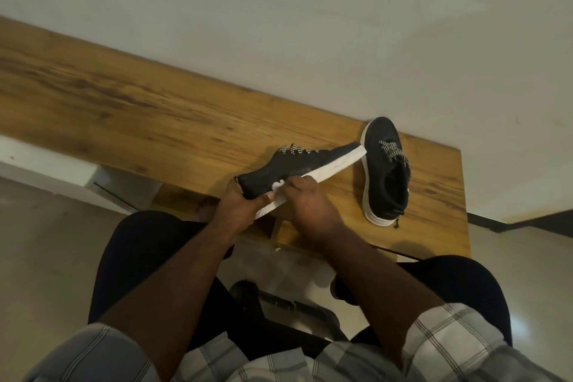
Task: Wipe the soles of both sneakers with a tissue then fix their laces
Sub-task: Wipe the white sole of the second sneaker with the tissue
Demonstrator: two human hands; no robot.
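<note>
Matt dark knit-cloth sneakers (384,170) with smooth white rubbery soles, grainy wooden table (155,115), soft white tissue (277,185)

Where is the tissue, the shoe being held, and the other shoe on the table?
tissue (277,185): head view, on the white wad at the fingers.
held sneaker (297,164): head view, on its dark side.
other sneaker (379,136): head view, on its dark toe.

Sneaker (386,170) on table (124,108), right.

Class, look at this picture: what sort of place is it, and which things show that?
Probably a room at home: a wooden table against a plain pale wall, and a smooth pale floor.
</note>
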